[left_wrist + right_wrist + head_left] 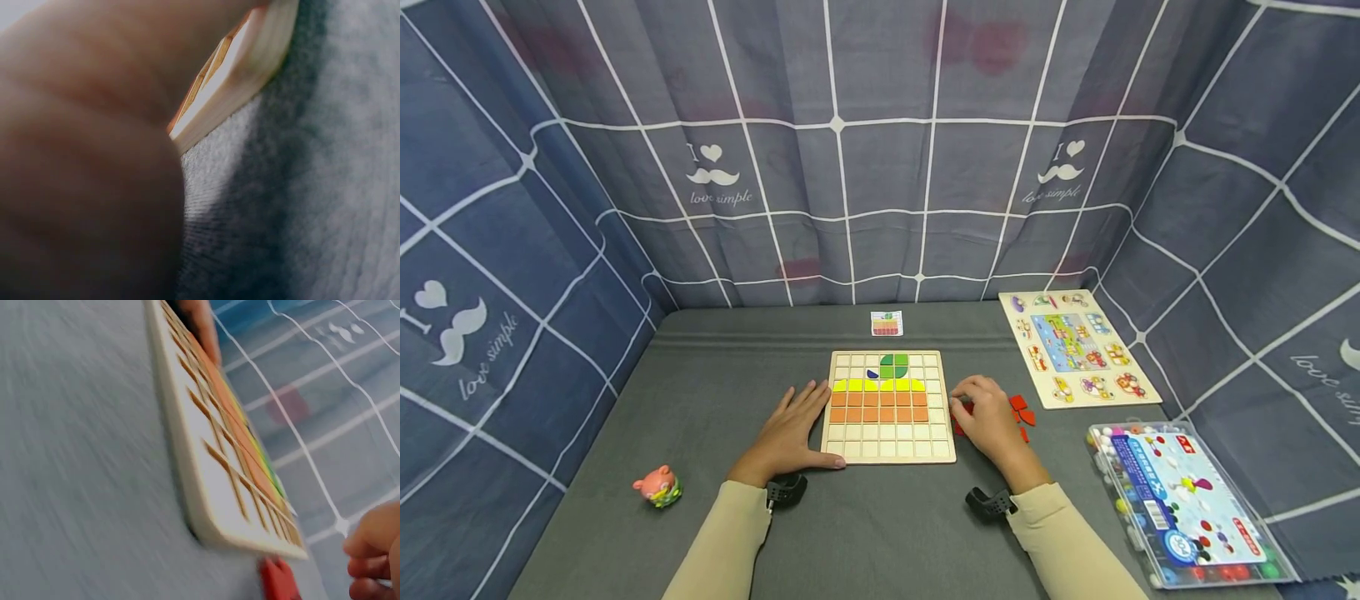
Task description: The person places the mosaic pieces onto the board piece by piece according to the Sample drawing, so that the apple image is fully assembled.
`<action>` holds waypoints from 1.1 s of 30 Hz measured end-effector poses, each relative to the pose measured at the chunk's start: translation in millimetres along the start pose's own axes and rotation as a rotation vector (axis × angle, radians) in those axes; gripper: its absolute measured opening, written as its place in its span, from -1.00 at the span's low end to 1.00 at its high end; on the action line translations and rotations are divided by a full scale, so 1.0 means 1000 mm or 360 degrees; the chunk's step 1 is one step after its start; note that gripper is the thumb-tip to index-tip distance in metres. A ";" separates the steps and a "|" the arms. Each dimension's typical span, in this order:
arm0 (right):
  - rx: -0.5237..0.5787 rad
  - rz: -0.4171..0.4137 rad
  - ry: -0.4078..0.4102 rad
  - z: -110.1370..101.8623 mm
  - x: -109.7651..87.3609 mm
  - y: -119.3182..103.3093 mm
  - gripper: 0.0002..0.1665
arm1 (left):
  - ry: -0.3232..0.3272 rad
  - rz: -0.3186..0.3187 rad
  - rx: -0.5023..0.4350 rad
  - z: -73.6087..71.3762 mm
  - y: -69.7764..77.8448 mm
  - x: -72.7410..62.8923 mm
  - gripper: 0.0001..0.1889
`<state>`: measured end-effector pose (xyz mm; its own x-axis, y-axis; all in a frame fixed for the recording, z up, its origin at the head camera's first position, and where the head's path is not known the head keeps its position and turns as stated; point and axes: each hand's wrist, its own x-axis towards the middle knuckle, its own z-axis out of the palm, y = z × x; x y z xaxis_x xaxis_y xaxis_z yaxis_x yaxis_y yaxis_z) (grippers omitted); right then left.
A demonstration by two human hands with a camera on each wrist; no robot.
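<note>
Here is the left hand (793,433), fingers straight and fanned, fingertips at the near side of the wooden grid board (889,431) and thumb reaching its lower corner, steadying contact only, nothing gripped. The board lies flat between the two hands, and over on its other side is the right hand (988,417), fingers bent low above the table; whether they pinch anything, I cannot tell. Red pieces (1022,408) lie partly under those fingers and just beyond them on the outer side, with another red piece near the board's corner in the right wrist view. Between the hands, look at the grid: two rows of orange squares (880,407), a yellow row (878,386) above, then green pieces (893,367) with a small dark blue piece (872,374) on their left-hand side. Ahead of both hands sits a small picture card (887,323). Out beyond the right hand, a wooden picture board (1078,400) and a clear plastic box (1213,508); well to the left of the left hand, a pink pig figurine (658,486).
</note>
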<state>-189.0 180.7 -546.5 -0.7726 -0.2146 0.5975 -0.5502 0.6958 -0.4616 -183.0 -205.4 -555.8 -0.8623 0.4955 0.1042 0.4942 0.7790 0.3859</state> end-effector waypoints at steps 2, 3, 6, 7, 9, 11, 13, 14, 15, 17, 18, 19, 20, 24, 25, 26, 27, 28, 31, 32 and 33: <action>-0.0026 0.0111 -0.0007 -0.011 -0.001 0.009 -0.89 | 0.0002 0.0000 0.0003 0.000 0.000 0.000 0.44; -0.0046 0.0166 -0.0038 -0.017 -0.002 0.014 -0.88 | 0.0001 -0.0002 0.0007 0.000 0.000 0.000 0.44; -0.0078 0.0260 -0.0205 -0.035 -0.006 0.027 -0.82 | -0.0001 -0.0001 0.0003 -0.001 0.001 0.000 0.44; -0.0089 0.0269 -0.0266 -0.040 -0.007 0.031 -0.80 | -0.0002 -0.0001 0.0003 -0.001 0.001 0.000 0.44; -0.0091 0.0258 -0.0376 -0.050 -0.011 0.038 -0.78 | 0.0001 0.0003 0.0001 -0.001 0.001 0.000 0.44; -0.0075 0.0238 -0.0452 -0.056 -0.015 0.043 -0.77 | 0.0006 0.0005 -0.0003 -0.002 0.001 0.000 0.44; -0.0057 0.0209 -0.0501 -0.060 -0.018 0.046 -0.76 | 0.0006 0.0000 -0.0002 -0.002 0.001 -0.001 0.44; -0.0038 0.0192 -0.0517 -0.061 -0.019 0.047 -0.76 | 0.0005 -0.0004 -0.0004 -0.002 0.001 -0.001 0.44; -0.0027 0.0173 -0.0527 -0.062 -0.020 0.048 -0.75 | 0.0003 -0.0007 -0.0004 -0.002 0.001 -0.001 0.44; -0.0005 0.0126 -0.0537 -0.062 -0.021 0.049 -0.76 | -0.0003 -0.0016 -0.0003 -0.002 0.001 -0.001 0.45; 0.0001 0.0095 -0.0535 -0.062 -0.022 0.049 -0.76 | -0.0003 -0.0018 -0.0003 -0.002 0.001 -0.001 0.45; -0.0006 0.0062 -0.0529 -0.061 -0.022 0.050 -0.77 | -0.0004 -0.0018 -0.0004 -0.002 0.000 -0.001 0.45; -0.0013 0.0029 -0.0524 -0.061 -0.022 0.050 -0.77 | -0.0002 -0.0016 -0.0008 -0.002 0.001 -0.001 0.45; -0.0085 -0.0137 -0.0492 -0.057 -0.024 0.051 -0.78 | 0.0007 -0.0009 -0.0014 -0.001 0.000 -0.001 0.45; -0.0103 -0.0172 -0.0483 -0.056 -0.025 0.052 -0.78 | 0.0007 -0.0007 -0.0012 -0.001 0.000 0.000 0.45; -0.0115 -0.0199 -0.0474 -0.056 -0.025 0.052 -0.78 | 0.0008 -0.0005 -0.0009 0.000 0.000 0.000 0.45; -0.0132 -0.0220 -0.0463 -0.055 -0.026 0.052 -0.79 | 0.0005 -0.0006 -0.0003 0.000 0.000 0.000 0.45; -0.0148 -0.0232 -0.0451 -0.054 -0.027 0.052 -0.78 | 0.0001 -0.0007 0.0004 0.000 0.000 0.000 0.45; -0.0151 -0.0221 -0.0415 -0.052 -0.029 0.053 -0.77 | -0.0011 -0.0009 0.0013 0.000 0.000 0.001 0.45; -0.0142 -0.0215 -0.0398 -0.052 -0.030 0.053 -0.76 | -0.0013 -0.0011 0.0015 0.000 0.000 0.001 0.45; -0.0128 -0.0214 -0.0377 -0.052 -0.030 0.053 -0.76 | -0.0018 -0.0016 0.0016 -0.001 0.000 0.001 0.45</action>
<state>-178.2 259.5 -555.0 -0.7522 -0.4562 0.4755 -0.6331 0.7004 -0.3295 -183.4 -205.3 -554.8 -0.8659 0.4920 0.0902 0.4869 0.7877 0.3774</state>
